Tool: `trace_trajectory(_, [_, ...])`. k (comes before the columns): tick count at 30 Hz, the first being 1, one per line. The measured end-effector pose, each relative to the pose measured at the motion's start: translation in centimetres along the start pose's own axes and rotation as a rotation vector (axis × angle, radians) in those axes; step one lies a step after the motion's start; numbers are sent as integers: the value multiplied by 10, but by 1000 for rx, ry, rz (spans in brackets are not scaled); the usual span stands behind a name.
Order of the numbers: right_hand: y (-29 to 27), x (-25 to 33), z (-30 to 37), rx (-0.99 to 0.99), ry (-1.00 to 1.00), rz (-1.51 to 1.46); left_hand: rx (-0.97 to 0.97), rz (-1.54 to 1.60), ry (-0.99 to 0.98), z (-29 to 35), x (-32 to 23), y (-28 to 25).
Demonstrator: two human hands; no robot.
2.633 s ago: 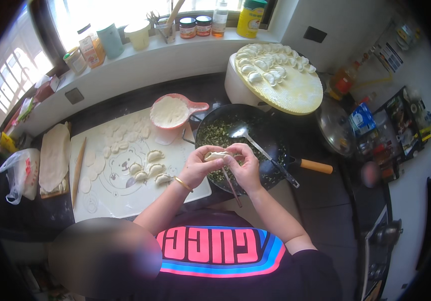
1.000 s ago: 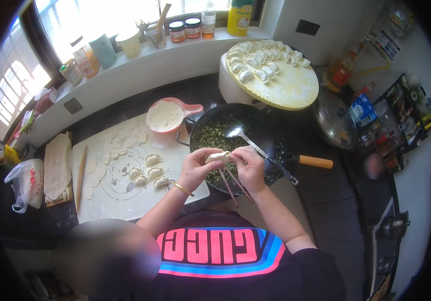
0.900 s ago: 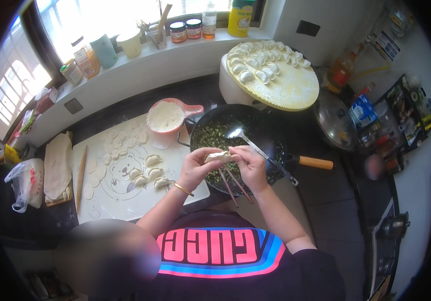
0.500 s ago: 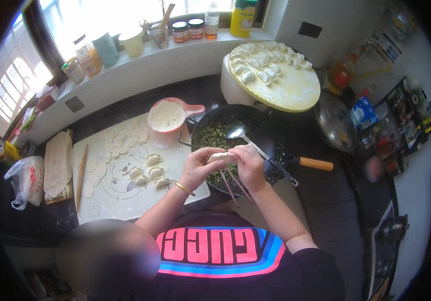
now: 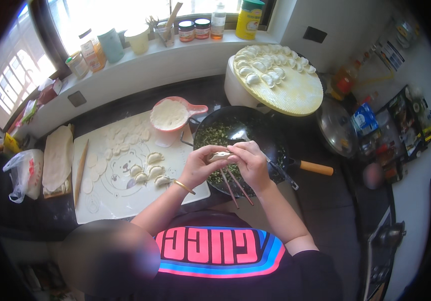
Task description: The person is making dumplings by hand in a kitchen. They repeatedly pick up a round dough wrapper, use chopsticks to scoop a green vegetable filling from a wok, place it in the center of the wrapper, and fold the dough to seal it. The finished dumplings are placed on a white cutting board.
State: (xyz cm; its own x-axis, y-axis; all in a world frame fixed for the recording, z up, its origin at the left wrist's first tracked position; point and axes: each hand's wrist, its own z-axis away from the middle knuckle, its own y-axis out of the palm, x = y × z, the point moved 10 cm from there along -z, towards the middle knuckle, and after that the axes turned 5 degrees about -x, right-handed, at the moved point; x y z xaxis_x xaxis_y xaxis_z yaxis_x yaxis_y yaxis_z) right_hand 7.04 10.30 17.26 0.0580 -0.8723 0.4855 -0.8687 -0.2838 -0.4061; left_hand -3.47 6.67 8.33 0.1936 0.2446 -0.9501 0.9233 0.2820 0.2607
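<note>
Above the near part of the black wok, my two hands meet around a small white dumpling. The fingers of my left hand close on its left side. My right hand pinches its right end and upper edge, partly hiding it. A pair of chopsticks slants down from beneath my right hand, their upper part hidden by it. Chopped green filling lies in the wok, with a metal spoon resting across it.
Left of the wok, a white board carries dough rounds, several dumplings and a rolling pin. A red-rimmed flour bowl stands at its far right corner. Behind the wok, a round yellow tray holds many dumplings. The wok's wooden handle points right.
My right fingers have shifted slightly left along the dumpling's edge, covering more of it. The whole view has moved a little; the chopsticks still hang beneath my right hand.
</note>
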Motion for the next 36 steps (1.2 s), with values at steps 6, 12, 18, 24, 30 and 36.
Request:
trace_trajectory(6, [9,-3,1,48,-24,55,-44,-279,186,-1,-15,-1])
trace_trajectory(12, [6,8,-4,58,-32,-15,-108,-438,258,0,-33,-1])
trace_trajectory(18, [10,0,-7,73,51,64,-114,-448,269,-1,-38,1])
trace_trajectory(24, [7,-8,-6,25,96,-24,-141,-255,154,-5,-24,-4])
trace_trajectory(30, [10,-3,-16,73,102,-8,-103,-336,157,-7,-23,-4])
trace_trajectory(36, [14,0,-16,109,104,-43,-91,-233,148,-7,-24,-1])
